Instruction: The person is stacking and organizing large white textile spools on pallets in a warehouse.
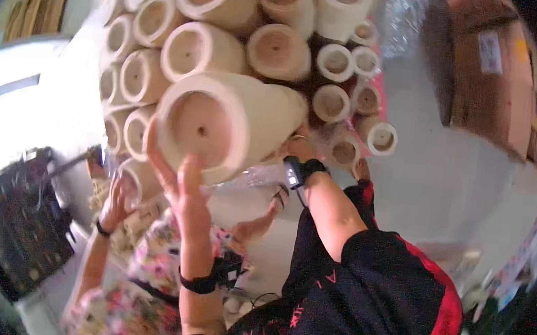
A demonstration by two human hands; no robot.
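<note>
At the far left stands a dark panel (14,227) beneath a bright opening, with brown boards (38,10) upright above it. To its right, a co-worker's hand (121,202), fitted with a black wristband (104,230), is at a pale vessel (141,178) low in the stack. The co-worker's floral garment (118,314) fills the lower left.

The person's left hand (183,182) holds the near end of the large vessel (267,112), fingers spread along the left of its rim and thumb across the lower edge of its opening. The large vessel is cream, lies on its side in front of the stack, and turns a round recess with a small central hole toward the viewer; its body narrows to the right. Above it, stacked vessels (279,52) of the same kind lie in rows, openings outward.

The right hand (299,147) is at the narrow end, below a black watch (294,172); blur and overlap conceal its fingers, so how far they close cannot be told.

Further right, smaller cylinders (331,103) are grouped beside the stack. Clear plastic wrap (402,22) lies above them. A cardboard box (492,92) stands on the grey floor (419,182) at the far right.
</note>
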